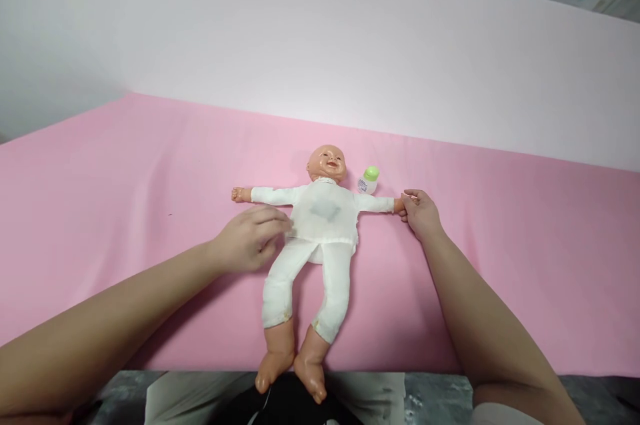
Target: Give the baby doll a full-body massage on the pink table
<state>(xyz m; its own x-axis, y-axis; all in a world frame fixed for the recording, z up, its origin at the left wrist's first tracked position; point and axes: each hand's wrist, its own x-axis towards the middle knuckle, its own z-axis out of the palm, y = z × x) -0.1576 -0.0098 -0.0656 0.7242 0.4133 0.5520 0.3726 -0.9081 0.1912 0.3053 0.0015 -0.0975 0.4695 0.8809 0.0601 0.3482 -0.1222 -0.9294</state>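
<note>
Spreading across the width of the view, the pink-covered table (525, 245) meets a plain white wall (300, 31) at its far edge. Between the person's two bare forearms lies the doll (325, 228), on its back, dressed in a white top (307, 198) and white trousers (337, 271). Its head (327, 161) points toward the wall, its arms stretch out to both sides, and its bare feet (311, 368) reach past the near edge of the table, above the person's lap.

The left hand (253, 238) hovers beside the doll's waist, below its outstretched arm on that side. Slightly blurred, its fingers are loosely curved, with nothing visible in them; whether the fingertips touch the white top, I cannot tell. The right hand (421, 213) is at the end of the doll's other arm, narrowed to a pinch, with thumb and fingers closed on the doll's small hand (398, 205).

Near the doll's head, just above the arm that the right hand holds, a small whitish bottle (367, 183) with a green cap (371, 172) stands tilted or lies; which, I cannot tell. A greyish patch (325, 210) marks the chest.
</note>
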